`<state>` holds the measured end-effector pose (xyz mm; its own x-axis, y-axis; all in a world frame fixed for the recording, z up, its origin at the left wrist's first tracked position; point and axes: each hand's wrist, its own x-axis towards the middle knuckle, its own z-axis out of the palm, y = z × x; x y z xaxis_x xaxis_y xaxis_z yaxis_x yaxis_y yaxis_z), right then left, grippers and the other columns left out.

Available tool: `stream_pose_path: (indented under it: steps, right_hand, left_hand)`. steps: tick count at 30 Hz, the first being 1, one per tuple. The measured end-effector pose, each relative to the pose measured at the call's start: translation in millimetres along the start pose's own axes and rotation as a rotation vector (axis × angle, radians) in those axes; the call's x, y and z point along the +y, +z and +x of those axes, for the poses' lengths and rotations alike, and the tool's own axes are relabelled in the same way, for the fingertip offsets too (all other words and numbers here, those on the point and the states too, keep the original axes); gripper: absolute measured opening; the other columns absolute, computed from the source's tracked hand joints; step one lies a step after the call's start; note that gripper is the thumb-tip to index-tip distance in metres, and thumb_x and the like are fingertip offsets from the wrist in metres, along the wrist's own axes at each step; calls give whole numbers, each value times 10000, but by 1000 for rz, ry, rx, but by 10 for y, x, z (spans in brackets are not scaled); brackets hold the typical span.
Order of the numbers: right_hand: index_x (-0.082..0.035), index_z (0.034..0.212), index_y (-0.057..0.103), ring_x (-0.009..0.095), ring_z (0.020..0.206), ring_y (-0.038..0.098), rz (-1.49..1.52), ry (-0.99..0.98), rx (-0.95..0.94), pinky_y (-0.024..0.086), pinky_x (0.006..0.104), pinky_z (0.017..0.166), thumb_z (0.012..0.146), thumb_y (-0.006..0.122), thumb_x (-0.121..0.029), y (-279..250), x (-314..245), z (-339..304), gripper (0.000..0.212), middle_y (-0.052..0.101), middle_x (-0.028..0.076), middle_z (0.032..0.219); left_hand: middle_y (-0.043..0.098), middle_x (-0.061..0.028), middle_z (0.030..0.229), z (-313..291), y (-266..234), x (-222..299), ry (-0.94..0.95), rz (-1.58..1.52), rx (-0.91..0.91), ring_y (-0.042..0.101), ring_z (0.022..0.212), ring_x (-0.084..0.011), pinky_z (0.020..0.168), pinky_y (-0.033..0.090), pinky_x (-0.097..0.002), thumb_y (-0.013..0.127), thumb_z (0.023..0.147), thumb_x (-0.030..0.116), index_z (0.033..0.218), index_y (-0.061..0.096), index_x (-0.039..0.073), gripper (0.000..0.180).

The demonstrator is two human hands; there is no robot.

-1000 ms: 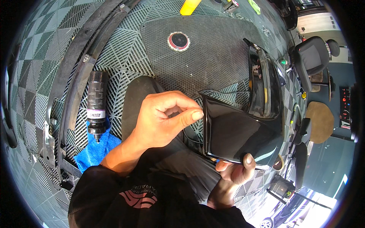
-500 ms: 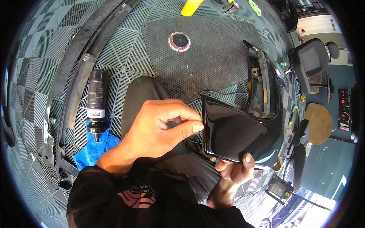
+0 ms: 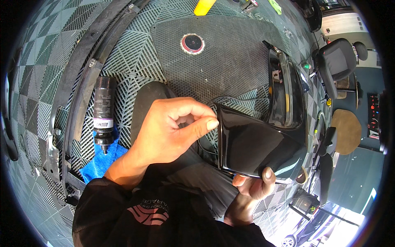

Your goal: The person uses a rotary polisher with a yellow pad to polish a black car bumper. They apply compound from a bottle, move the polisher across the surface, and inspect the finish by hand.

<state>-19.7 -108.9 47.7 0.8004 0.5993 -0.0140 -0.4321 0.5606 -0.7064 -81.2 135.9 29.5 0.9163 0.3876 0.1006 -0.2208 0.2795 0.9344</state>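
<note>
A glossy black car body part [image 3: 259,142] with a curved face lies in front of me, to the right. My left hand [image 3: 175,127] is closed in a pinch, thumb against curled index finger, with the fingertips at the part's left edge. Whatever sits between those fingertips, if anything, is too small or hidden to make out. From below, my right hand [image 3: 255,187] grips the part's near edge, thumb on the outer face and other fingers partly hidden beneath. A black frame section with a long opening [image 3: 284,92] extends from the part's far side.
A black bottle [image 3: 104,107] lies at left on a blue cloth [image 3: 101,162], beside a long dark car strip [image 3: 80,82]. Ahead, a round brush [image 3: 192,43] rests on a dark mat [image 3: 234,57]. A yellow object [image 3: 203,6] is beyond; a black chair [image 3: 338,59] stands right.
My left hand's pinched fingertips have shifted slightly farther away along the part's left edge. The right hand keeps its grip, and the view has moved a little.
</note>
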Motion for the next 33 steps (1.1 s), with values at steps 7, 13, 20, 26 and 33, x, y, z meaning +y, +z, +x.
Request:
stream_pose_path:
  steps: [7,13,20,26,33]
  right_hand:
    - [258,1297,439,407,732,741,-60,30,-33,646,435,709,1041,424,-279,-74,-26,-5,596,695,356,829]
    - [258,1341,395,412,728,740,-11,32,-8,652,450,688,1040,432,-267,-55,-26,-9,606,690,370,866]
    - [264,1306,410,400,711,734,-13,4,-9,661,439,664,1031,464,-247,-29,-6,6,582,683,366,841]
    - [259,1280,450,397,721,736,-4,35,-5,650,442,659,1032,457,-255,-49,4,-2,570,695,351,853]
    - [245,1273,482,407,717,731,-70,53,-7,636,451,660,1031,468,-290,-12,11,63,587,709,334,864]
  left_hand:
    - [719,-116,934,-158,-19,91,-28,98,-115,692,844,-140,741,547,-271,768,916,7,991,717,-67,117]
    - [721,-115,922,-108,-34,88,-23,129,-88,698,840,-143,746,555,-270,774,912,13,974,719,-64,113]
    - [709,-95,917,4,-64,42,-30,82,-43,676,835,-116,743,541,-249,763,932,39,980,715,-63,123]
    - [711,-52,905,99,-55,-4,-87,64,46,648,834,-87,738,525,-234,768,933,46,982,719,-49,117]
    - [716,-67,921,-3,2,-27,-19,-66,79,650,828,-98,735,524,-246,764,933,36,988,719,-54,115]
